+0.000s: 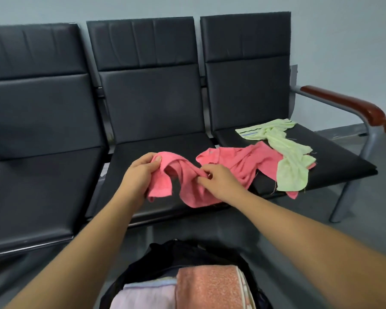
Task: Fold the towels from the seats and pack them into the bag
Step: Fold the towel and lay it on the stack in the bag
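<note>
Head view: the left hand (140, 169) and right hand (218, 178) each close their grip on a bunched pink towel (187, 186) above the middle seat (129, 152). Folded towels (207, 286) fill the bag (165, 255) below.

No text, label, brand, number or sign can be read anywhere in the frame. A small grey patch on the pink towel (243, 161), near the centre of the frame, might be a tag, but it is too blurred to tell.
</note>
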### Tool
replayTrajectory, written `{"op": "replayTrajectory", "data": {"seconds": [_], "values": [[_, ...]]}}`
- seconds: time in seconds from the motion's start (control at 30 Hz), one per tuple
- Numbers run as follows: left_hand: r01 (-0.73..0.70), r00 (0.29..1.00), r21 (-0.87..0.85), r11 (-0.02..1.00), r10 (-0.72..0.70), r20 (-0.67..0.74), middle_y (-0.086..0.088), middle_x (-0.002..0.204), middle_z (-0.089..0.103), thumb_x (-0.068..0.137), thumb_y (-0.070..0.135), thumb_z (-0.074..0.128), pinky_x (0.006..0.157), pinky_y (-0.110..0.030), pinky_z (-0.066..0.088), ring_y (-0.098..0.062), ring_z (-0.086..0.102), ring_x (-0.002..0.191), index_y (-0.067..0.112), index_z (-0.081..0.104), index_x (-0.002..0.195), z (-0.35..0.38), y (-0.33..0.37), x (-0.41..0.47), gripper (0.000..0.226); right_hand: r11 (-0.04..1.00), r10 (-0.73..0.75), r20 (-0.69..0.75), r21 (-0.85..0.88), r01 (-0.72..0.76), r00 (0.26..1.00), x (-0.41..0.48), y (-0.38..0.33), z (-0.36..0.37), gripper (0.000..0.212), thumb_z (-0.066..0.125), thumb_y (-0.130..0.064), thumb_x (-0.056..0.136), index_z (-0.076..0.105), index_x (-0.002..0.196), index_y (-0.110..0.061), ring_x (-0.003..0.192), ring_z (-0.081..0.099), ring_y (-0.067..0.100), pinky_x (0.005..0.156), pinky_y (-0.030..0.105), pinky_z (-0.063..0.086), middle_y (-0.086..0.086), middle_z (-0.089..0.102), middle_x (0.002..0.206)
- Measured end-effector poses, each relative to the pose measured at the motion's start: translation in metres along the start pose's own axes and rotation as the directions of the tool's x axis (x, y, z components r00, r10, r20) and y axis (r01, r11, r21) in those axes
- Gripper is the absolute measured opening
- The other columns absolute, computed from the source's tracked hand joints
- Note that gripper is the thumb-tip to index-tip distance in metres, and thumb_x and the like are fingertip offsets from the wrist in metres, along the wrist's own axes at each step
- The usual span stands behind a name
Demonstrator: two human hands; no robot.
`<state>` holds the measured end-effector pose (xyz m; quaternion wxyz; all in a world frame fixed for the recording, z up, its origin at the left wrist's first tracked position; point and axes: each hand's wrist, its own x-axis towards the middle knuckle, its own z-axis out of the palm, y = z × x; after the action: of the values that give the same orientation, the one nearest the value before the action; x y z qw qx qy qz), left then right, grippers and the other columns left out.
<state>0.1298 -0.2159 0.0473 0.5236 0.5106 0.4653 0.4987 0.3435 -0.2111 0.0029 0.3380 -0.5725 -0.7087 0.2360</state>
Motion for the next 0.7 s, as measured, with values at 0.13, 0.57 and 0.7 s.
{"op": "replayTrajectory", "data": {"seconds": [0.13, 0.57, 0.7], "values": [[0.016, 0.999, 0.062, 0.998, -0.014, -0.036, 0.000, 0.066, 0.070, 0.101, 0.012, 0.056, 0.046, -0.018, 0.048, -0.011, 0.061, 0.053, 0.011, 0.069, 0.089, -0.033, 0.016, -0.024, 0.018, 0.977, -0.142, 0.080, 0.174, 0.126, 0.987, -0.019, -0.051, -0.019, 0.041, 0.075, -0.023, 0.090, 0.047, 0.059, -0.023, 0.058, 0.040, 0.007, 0.059, 0.028, 0.033, -0.011, 0.042, 0.057], [0.052, 0.934, 0.182, 0.982, -0.112, 0.339, -0.007, 0.078, 0.067, 0.087, 0.024, 0.068, 0.059, -0.024, 0.050, -0.014, 0.062, 0.066, 0.011, 0.072, 0.088, -0.042, 0.006, -0.081, 0.014, 0.959, -0.186, 0.261, 0.260, 0.117, 0.947, -0.061, -0.080, 0.006, 0.010, 0.074, -0.015, 0.090, 0.071, 0.090, -0.024, 0.047, 0.050, 0.000, 0.053, 0.019, 0.039, -0.013, 0.062, 0.059], [-0.025, 0.922, 0.335, 0.942, -0.108, 0.371, -0.018, 0.094, 0.065, 0.079, 0.040, 0.084, 0.067, -0.040, 0.052, -0.024, 0.061, 0.079, 0.029, 0.064, 0.115, -0.059, 0.007, -0.077, 0.044, 0.958, -0.142, 0.093, 0.265, 0.113, 0.986, -0.056, -0.085, 0.000, 0.015, 0.072, -0.019, 0.092, 0.069, 0.079, -0.015, 0.045, 0.049, 0.006, 0.054, 0.024, 0.041, -0.010, 0.055, 0.046]]}}
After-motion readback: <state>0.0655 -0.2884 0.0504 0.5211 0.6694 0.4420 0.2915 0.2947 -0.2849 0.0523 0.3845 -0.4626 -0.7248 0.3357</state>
